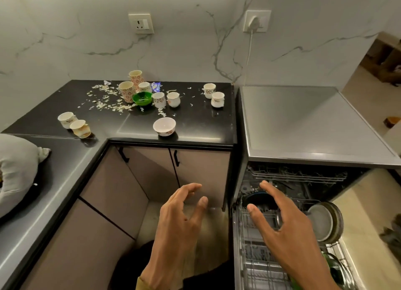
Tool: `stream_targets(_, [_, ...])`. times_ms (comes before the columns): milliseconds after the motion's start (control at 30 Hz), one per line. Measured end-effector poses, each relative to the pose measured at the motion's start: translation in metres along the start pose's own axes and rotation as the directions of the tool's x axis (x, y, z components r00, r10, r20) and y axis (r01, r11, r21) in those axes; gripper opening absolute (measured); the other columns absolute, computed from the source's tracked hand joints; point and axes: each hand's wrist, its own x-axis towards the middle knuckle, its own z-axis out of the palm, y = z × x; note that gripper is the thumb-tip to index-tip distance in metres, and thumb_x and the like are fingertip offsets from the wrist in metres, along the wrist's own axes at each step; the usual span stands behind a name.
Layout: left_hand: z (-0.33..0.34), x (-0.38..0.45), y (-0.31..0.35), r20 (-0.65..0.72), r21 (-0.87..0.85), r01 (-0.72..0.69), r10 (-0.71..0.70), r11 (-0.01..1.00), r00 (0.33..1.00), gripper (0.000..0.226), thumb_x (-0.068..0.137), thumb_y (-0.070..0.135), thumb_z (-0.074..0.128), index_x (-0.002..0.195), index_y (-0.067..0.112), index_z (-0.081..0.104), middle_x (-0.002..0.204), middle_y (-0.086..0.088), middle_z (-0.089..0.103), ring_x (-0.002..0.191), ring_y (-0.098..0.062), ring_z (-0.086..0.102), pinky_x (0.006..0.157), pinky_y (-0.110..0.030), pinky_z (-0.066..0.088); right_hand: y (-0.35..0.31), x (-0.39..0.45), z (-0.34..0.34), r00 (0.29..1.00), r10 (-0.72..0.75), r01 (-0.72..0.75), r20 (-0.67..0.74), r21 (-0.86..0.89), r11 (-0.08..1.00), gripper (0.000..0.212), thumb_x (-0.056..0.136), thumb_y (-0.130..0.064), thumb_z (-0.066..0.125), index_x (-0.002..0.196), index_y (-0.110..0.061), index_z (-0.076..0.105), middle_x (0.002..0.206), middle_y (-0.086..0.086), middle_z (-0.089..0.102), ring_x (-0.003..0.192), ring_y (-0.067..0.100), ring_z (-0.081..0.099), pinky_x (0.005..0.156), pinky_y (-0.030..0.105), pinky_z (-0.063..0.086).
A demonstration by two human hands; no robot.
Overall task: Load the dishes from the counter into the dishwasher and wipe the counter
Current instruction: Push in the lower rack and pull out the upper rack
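The black counter (195, 120) carries a white bowl (164, 126) near its front edge, a green bowl (142, 98), several patterned cups (126, 91) and scattered food scraps (104, 98). Two more cups (73, 123) lie at the left and two (213, 94) stand at the right. The dishwasher's lower rack (260, 257) is pulled out, with stacked plates (325, 221) and a dark bowl (261, 199) in it. My left hand (178, 226) hovers in front of the cabinets, fingers spread, holding nothing. My right hand (280, 224) hangs over the rack, also holding nothing.
The dishwasher's steel top (303, 120) lies right of the counter. A grey cloth bundle (15, 170) sits on the left counter. Cabinet doors (199, 172) with black handles stand below the counter. A plugged socket (256, 21) with a cord is on the marble wall.
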Motion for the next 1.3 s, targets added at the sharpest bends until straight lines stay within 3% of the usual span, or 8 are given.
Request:
stream_targets(100, [0.03,-0.021,0.022,-0.021,-0.012,-0.009,0.009,1.0,1.0,0.029,0.091,0.035,0.066,0.12,0.033,0.064,0.113,0.022,0.064,0.108,0.013,0.054,0.084,0.004,0.036,0.029,-0.01,-0.032,1.0,-0.024,0.024,-0.011,-0.009,1.0,0.06,0.085,-0.057,0.057,0.14,-0.045,0.038,0.134,-0.031,0.037,0.121,-0.013,0.031,0.1,0.011,0.024])
stream_targets(233, [0.075,-0.049,0.048,-0.042,-0.019,-0.02,0.019,1.0,0.999,0.026,0.091,0.033,0.067,0.117,0.03,0.066,0.109,0.021,0.065,0.105,0.01,0.057,0.085,-0.003,0.042,0.068,-0.026,-0.076,1.0,-0.028,0.028,-0.005,-0.042,0.999,0.061,0.087,-0.059,0.055,0.144,-0.042,0.037,0.132,-0.028,0.036,0.124,-0.006,0.032,0.103,0.021,0.027])
stream_targets(367, [0.116,-0.078,0.067,0.034,-0.039,0.008,-0.007,0.999,0.999,0.029,0.091,0.039,0.062,0.119,0.032,0.063,0.111,0.025,0.062,0.106,0.012,0.056,0.084,-0.001,0.041,0.099,-0.045,-0.105,1.0,-0.015,0.014,-0.014,-0.083,0.996,0.065,0.087,-0.06,0.055,0.145,-0.036,0.039,0.14,-0.016,0.045,0.11,0.005,0.049,0.099,0.029,0.042])
stream_targets(467, [0.132,-0.091,0.078,0.089,-0.06,0.006,-0.001,0.998,0.996,0.036,0.089,0.047,0.058,0.121,0.032,0.06,0.112,0.025,0.06,0.107,0.013,0.055,0.085,-0.003,0.043,0.112,-0.057,-0.119,1.0,0.006,-0.008,-0.019,-0.078,0.997,0.064,0.088,-0.057,0.057,0.145,-0.033,0.041,0.146,-0.011,0.046,0.123,0.0,0.041,0.102,0.022,0.033])
stream_targets(567, [0.137,-0.092,0.084,0.109,-0.064,-0.018,0.025,0.998,0.994,0.038,0.089,0.046,0.058,0.122,0.028,0.062,0.115,0.021,0.063,0.108,0.009,0.057,0.088,-0.008,0.046,0.119,-0.065,-0.124,0.999,0.015,-0.018,-0.045,-0.067,0.998,0.063,0.089,-0.053,0.059,0.144,-0.03,0.043,0.147,-0.01,0.046,0.123,-0.005,0.034,0.103,0.019,0.027])
stream_targets(700, [0.133,-0.088,0.083,0.121,-0.051,-0.057,0.063,0.997,0.991,0.032,0.092,0.035,0.063,0.122,0.024,0.064,0.116,0.015,0.065,0.108,0.003,0.059,0.092,-0.017,0.049,0.122,-0.076,-0.12,0.994,0.031,-0.037,-0.106,-0.058,0.998,0.062,0.089,-0.052,0.06,0.143,-0.027,0.045,0.145,-0.007,0.049,0.125,0.0,0.039,0.106,0.029,0.038])
stream_targets(933, [0.133,-0.091,0.064,0.234,-0.057,-0.057,0.069,0.997,0.97,0.025,0.093,0.033,0.064,0.118,0.029,0.063,0.111,0.023,0.063,0.107,0.009,0.057,0.086,-0.003,0.043,0.129,-0.098,-0.102,0.983,0.114,-0.123,-0.144,-0.055,0.991,0.06,0.089,-0.05,0.06,0.142,-0.027,0.047,0.142,-0.009,0.051,0.128,0.007,0.045,0.102,0.024,0.033])
stream_targets(1300, [0.188,-0.126,0.061,0.348,-0.001,0.02,-0.018,1.0,0.937,0.031,0.095,0.032,0.064,0.125,0.026,0.062,0.118,0.018,0.064,0.113,0.005,0.058,0.098,-0.019,0.05,0.188,-0.111,-0.116,0.979,0.205,-0.206,-0.012,-0.09,0.974,0.062,0.089,-0.052,0.058,0.144,-0.027,0.045,0.141,-0.006,0.052,0.12,0.0,0.04,0.1,0.022,0.034])
